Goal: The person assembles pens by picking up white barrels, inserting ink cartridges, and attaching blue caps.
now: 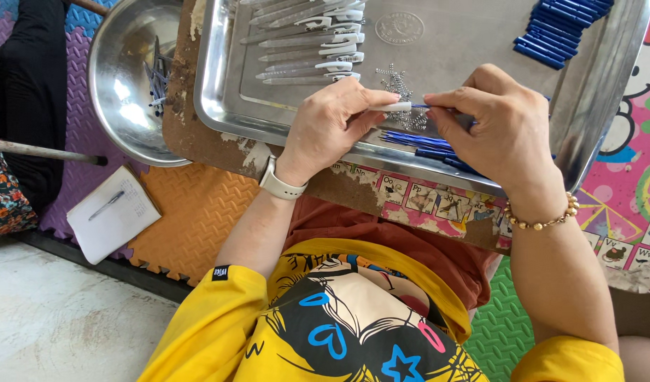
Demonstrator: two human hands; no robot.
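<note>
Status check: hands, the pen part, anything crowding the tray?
Left hand pinches white pen barrel. Right hand feeds blue refill. Springs close by.

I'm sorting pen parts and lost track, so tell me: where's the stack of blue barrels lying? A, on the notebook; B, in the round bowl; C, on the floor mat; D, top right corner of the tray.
D: the blue barrels lie stacked in the top right corner of the tray, away from the bowl and the notebook.

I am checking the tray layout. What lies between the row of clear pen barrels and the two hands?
In the head view, a small heap of metal springs lies there on the tray.
</note>
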